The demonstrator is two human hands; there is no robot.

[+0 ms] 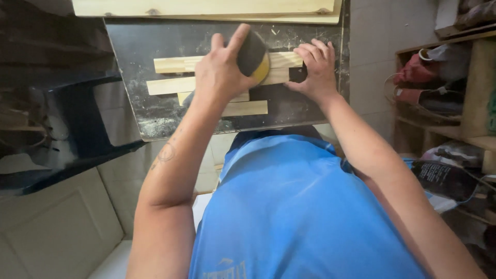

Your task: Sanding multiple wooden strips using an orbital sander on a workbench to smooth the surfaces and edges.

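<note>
— Dusty black tabletop (155, 77), upper centre of frame: which step?

— Sanding, I judge. Left hand (222, 72) cups the round sanding pad (254, 54) on the wooden slats (175, 64); right hand (316, 70) lies flat, fingers together, pinning them. Next calls for steady pressure.

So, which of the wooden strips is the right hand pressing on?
The right hand presses on the right end of the top strip, the one farthest from the person. The lower strips are shorter and lie clear of that hand.
</note>
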